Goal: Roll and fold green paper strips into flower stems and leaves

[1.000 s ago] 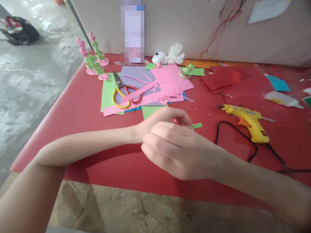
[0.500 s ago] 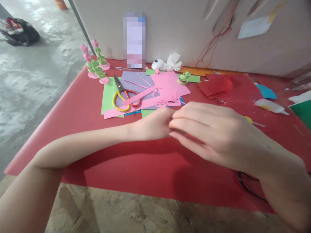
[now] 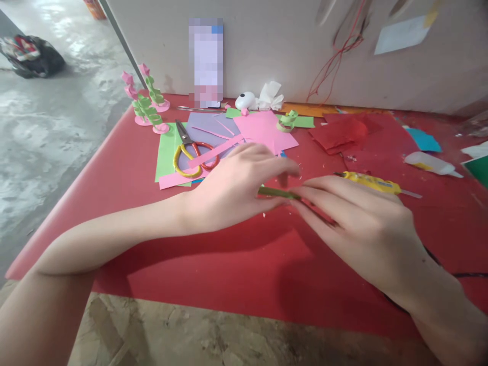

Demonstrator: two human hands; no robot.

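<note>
Above the middle of the red table [image 3: 125, 168], my left hand [image 3: 232, 188] and my right hand [image 3: 354, 223] meet on a thin green paper strip [image 3: 276, 192]. Each hand pinches one end of it between thumb and fingers, and the strip lies nearly level between them. Just behind my left hand is a pile of pink, purple and green paper sheets [image 3: 263, 129] with yellow-and-red-handled scissors [image 3: 190, 150] on top. A yellow glue gun [image 3: 368, 181] lies right behind my right hand, partly hidden by it.
Pink-and-green paper flowers [image 3: 147, 101] stand at the back left. Red paper [image 3: 339, 132], a white glue bottle [image 3: 430, 163], blue paper [image 3: 423, 140] and a crumpled tissue [image 3: 271, 95] lie along the back. A black cord [image 3: 457, 274] runs at the right. A board wall rises behind.
My right hand has swung from over my left wrist out to the right. The hands have drawn apart, and the green strip now shows stretched between them.
</note>
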